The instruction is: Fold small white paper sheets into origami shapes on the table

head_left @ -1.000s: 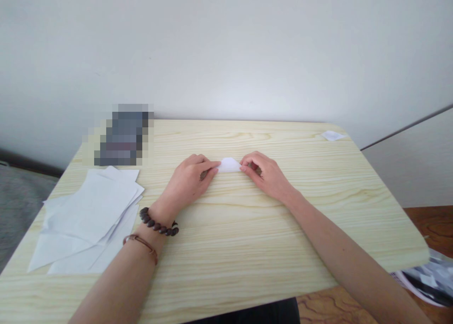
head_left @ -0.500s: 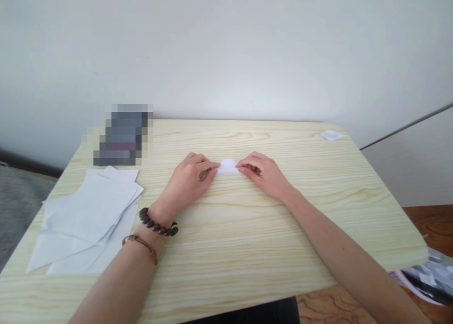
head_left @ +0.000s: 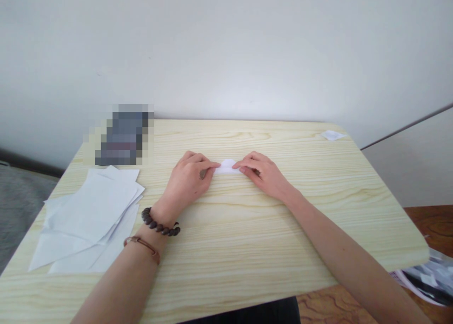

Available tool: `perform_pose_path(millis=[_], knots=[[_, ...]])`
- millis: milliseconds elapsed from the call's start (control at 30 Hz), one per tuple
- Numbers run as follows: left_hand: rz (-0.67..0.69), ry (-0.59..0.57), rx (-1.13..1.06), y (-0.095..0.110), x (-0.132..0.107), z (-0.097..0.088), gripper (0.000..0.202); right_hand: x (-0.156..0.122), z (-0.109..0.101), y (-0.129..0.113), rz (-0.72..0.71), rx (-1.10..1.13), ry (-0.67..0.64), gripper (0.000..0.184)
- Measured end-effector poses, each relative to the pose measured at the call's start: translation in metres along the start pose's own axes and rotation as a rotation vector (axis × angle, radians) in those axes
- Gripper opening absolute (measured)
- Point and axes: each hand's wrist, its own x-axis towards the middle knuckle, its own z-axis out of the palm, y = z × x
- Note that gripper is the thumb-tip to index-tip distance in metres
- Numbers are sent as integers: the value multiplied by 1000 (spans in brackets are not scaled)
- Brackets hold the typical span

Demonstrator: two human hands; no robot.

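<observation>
Pale tabletop (head_left: pixel 226 248), hands (head_left: pixel 189 175) (head_left: pixel 267 175) angled inward.

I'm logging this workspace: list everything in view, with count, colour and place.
table: 1, pale wood, centre
folded paper: 1, white, mid-table
paper sheets: several, white, table's left
pixelated object: 1, dark, far left (unidentifiable)
small paper: 1, white, far right
wall: 1, white, behind
panel: 1, whitish, right edge
floor: 1, brown, lower right
rimmed container: 1, pinkish rim, lower right
side surface: 1, grey, left edge
dark item: 1, black, bottom edge
beaded bracelet: 1, dark brown, left wrist
bangle: 1, brown, below beads
left hand: 1, bare, holding folded paper's left end
right hand: 1, bare, holding its right end
</observation>
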Motion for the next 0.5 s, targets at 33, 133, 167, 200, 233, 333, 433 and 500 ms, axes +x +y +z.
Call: perform_pose_path(millis=[33, 133, 167, 200, 233, 333, 433, 500], knots=[[0, -3, -1, 0, 0, 0, 26, 0, 0, 1, -15, -10, -2, 25], [-6, -2, 2, -1, 0, 0, 26, -2, 2, 3, -66, -62, -20, 34], [-8, -5, 2, -1, 0, 1, 26, -3, 2, 4, -83, -91, -34, 38], [-11, -9, 1, -1, 0, 1, 26, -3, 2, 4, -97, -125, -50, 43], [-12, -11, 1, -1, 0, 1, 26, -4, 3, 4, -105, -158, -64, 47], [-10, -15, 1, -2, 0, 1, 26, -4, 3, 2, -106, -220, -88, 51], [-25, -21, 7, -3, 0, 1, 25, -5, 4, 2, -106, -212, -76, 48], [-37, -22, 11, -4, 0, 1, 25, -5, 4, 3, -117, -167, -52, 44]])
